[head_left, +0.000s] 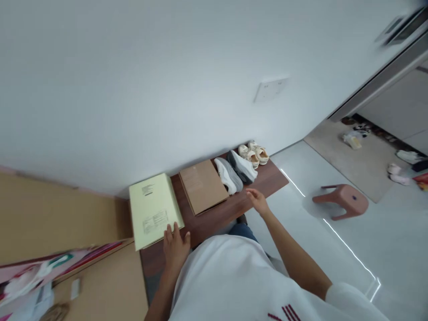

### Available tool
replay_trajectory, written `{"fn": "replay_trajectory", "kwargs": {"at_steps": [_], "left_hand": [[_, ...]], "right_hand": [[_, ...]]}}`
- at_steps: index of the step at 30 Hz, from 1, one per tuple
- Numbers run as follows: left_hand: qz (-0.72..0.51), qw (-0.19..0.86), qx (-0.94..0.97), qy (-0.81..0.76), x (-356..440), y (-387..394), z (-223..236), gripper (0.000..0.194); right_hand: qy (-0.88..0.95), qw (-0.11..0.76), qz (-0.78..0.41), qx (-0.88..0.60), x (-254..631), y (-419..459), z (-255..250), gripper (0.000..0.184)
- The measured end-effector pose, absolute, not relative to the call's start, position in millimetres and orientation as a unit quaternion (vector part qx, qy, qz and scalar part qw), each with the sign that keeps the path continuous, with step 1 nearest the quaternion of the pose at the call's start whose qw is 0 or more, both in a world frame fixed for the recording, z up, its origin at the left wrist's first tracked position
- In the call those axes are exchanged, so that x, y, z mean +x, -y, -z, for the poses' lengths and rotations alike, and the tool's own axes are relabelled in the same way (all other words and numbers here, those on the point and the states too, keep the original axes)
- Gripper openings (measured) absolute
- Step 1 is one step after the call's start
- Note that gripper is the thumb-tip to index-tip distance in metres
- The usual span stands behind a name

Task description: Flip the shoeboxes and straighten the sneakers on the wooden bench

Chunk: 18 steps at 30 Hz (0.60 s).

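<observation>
My left hand is open, its fingertips at the near edge of a pale yellow box with printed labels. Whether the fingers press on the box or only hover there I cannot tell. Over the front edge of the dark wooden bench, my right hand hangs with slightly bent, parted fingers and nothing in it. A brown cardboard box lies between the yellow box and a pair of grey and white sneakers. Small cream shoes stand at the bench's right end.
A pink plastic stool stands on the glossy floor at the right. Beyond it, several shoes lie on a mat. At the lower left is a large open cardboard box with mixed items. A white wall rises behind the bench.
</observation>
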State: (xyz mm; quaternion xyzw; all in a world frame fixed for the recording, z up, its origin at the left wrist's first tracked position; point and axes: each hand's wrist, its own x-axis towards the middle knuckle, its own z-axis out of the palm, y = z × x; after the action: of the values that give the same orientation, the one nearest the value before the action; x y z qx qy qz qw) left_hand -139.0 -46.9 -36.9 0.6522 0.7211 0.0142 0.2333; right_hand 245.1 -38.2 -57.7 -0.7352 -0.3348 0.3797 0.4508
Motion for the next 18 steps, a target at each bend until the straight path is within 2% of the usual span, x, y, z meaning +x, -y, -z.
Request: {"fn": "replay_trajectory", "kwargs": {"at_steps": [3,6,10,13,15,18], "left_hand": [[-0.030,0.262,0.628,-0.732,-94.0,41.8,38.2,0.068],[-0.075,0.262,0.626,-0.730,-33.0,31.7,33.7,0.068],[-0.150,0.296,0.640,-0.693,64.6,12.9,22.0,0.064],[-0.192,0.389,0.656,-0.618,149.4,-7.3,20.1,0.056],[-0.198,0.475,0.660,-0.547,209.1,-27.7,24.3,0.051],[-0.219,0.519,0.664,-0.492,289.9,-68.4,37.5,0.049]], "right_hand": [[0.342,0.353,-0.325,-0.808,334.3,22.6,60.1,0.034],[0.431,0.255,-0.281,-0.819,396.8,0.5,59.9,0.037],[0.499,0.225,-0.229,-0.805,443.3,-44.2,59.3,0.053],[0.523,0.202,-0.244,-0.791,463.6,-87.3,62.0,0.062],[0.532,0.168,-0.275,-0.783,473.6,-112.7,67.7,0.061],[0.540,0.141,-0.308,-0.771,485.3,-134.8,81.0,0.046]]}}
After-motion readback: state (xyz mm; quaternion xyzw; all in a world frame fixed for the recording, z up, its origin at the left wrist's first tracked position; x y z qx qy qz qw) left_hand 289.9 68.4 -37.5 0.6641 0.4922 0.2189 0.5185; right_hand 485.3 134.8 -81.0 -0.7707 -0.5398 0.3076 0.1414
